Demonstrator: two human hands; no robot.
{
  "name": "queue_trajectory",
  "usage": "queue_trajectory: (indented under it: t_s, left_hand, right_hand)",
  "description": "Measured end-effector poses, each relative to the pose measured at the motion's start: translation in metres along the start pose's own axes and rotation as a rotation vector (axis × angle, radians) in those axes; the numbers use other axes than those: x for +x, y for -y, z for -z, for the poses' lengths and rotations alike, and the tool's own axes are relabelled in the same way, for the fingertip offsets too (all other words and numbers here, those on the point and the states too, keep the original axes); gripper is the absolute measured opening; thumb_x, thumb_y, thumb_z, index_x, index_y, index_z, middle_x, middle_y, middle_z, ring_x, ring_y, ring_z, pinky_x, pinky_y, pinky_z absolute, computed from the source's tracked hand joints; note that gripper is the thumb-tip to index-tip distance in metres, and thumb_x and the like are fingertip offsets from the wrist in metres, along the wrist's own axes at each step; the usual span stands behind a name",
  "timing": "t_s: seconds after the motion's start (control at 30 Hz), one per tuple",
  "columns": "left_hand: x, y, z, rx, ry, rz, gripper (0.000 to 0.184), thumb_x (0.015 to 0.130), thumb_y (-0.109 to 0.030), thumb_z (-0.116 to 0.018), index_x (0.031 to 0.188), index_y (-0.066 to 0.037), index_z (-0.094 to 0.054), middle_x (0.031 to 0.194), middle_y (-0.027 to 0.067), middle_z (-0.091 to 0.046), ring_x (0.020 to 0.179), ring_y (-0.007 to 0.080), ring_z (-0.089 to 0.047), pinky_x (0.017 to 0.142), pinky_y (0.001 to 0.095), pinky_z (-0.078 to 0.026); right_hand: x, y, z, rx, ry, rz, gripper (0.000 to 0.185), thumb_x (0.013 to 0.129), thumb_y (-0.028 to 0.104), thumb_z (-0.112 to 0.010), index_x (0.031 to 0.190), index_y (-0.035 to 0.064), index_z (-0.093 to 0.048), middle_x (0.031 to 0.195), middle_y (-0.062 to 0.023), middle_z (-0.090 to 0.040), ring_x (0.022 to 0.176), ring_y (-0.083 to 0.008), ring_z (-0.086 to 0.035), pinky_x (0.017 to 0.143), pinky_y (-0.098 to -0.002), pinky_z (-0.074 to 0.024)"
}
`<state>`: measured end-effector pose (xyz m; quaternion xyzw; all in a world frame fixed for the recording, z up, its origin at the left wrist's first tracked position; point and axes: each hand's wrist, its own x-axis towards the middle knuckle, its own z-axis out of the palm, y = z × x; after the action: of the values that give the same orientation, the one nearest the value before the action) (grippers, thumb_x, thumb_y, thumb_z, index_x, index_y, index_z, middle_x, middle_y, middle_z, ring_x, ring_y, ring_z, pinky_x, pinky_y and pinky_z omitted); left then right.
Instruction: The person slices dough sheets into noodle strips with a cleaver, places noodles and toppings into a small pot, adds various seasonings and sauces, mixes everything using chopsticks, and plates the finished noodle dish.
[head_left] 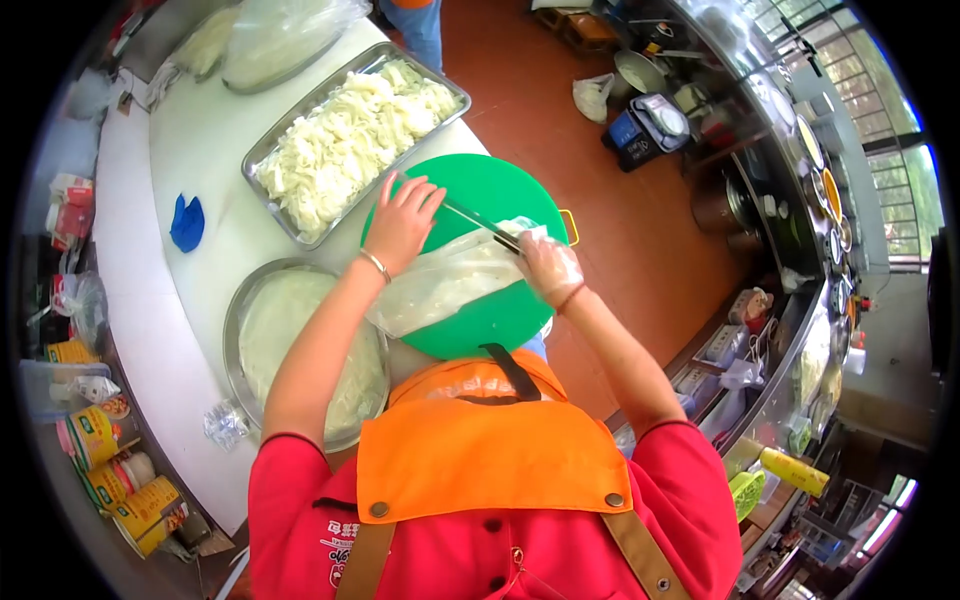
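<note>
My right hand (550,265), in a clear plastic glove, is closed round the dark handle of a knife (468,214). The long blade points left across a round green cutting board (500,185). My left hand (402,220), with a bracelet at the wrist, has its fingers stretched out by the blade's far end; whether they touch it I cannot tell. Below the blade, a folded, whitish translucent sheet (440,285) lies across the board. Close to my left forearm is a round metal pan (232,335) with a similar pale sheet in it.
A rectangular metal tray (262,195) heaped with pale cut strips stands beyond the board. On the white table (190,290) lies a blue cloth-like piece (187,223). Cans (150,510) line the left edge. Another person's legs (418,35) show at the far end.
</note>
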<state>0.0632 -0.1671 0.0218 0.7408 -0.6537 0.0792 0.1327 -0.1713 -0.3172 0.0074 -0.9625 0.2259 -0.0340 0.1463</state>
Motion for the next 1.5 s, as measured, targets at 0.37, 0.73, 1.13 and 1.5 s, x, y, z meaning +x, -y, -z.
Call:
queue_trajectory:
  t_s: [0.37, 0.73, 1.13, 1.5]
  left_hand:
    - [0.143, -0.067, -0.06, -0.062, 0.236, -0.525, 0.032, 0.075, -0.035, -0.074, 0.09, -0.011, -0.061, 0.092, 0.0037, -0.062, 0.098, 0.0219, -0.058, 0.085, 0.0365, -0.046]
    - [0.155, -0.068, -0.086, -0.146, 0.175, -0.58, 0.032, 0.073, -0.038, -0.075, 0.088, -0.013, -0.061, 0.091, 0.0006, -0.064, 0.096, 0.0202, -0.058, 0.08, 0.0367, -0.047]
    - [0.122, -0.054, -0.095, -0.136, 0.317, -0.472, 0.03, 0.073, -0.033, -0.076, 0.088, -0.012, -0.059, 0.091, 0.0021, -0.062, 0.099, 0.0224, -0.056, 0.086, 0.0398, -0.045]
    - [0.116, -0.041, -0.093, -0.144, 0.24, -0.474, 0.031, 0.072, -0.032, -0.077, 0.088, -0.013, -0.059, 0.091, 0.0024, -0.06, 0.099, 0.0221, -0.055, 0.084, 0.0383, -0.043]
  right_hand:
    - [-0.113, -0.006, 0.019, 0.123, -0.02, -0.607, 0.034, 0.091, 0.039, -0.058, 0.102, 0.0072, -0.057, 0.087, -0.0203, -0.066, 0.08, -0.0385, -0.065, 0.068, -0.0494, -0.052]
    - [-0.112, -0.01, 0.019, 0.217, 0.029, -0.695, 0.037, 0.092, 0.041, -0.056, 0.096, 0.0041, -0.054, 0.091, -0.0243, -0.067, 0.083, -0.043, -0.065, 0.072, -0.0518, -0.0514]
    - [-0.109, -0.008, -0.009, 0.234, 0.083, -0.662, 0.036, 0.092, 0.041, -0.056, 0.097, 0.0053, -0.055, 0.087, -0.0215, -0.067, 0.08, -0.0409, -0.066, 0.07, -0.0511, -0.0516]
    - [-0.099, -0.006, -0.015, 0.331, 0.025, -0.601, 0.035, 0.092, 0.039, -0.059, 0.093, 0.0041, -0.056, 0.088, -0.024, -0.066, 0.081, -0.0416, -0.064, 0.069, -0.0508, -0.0509]
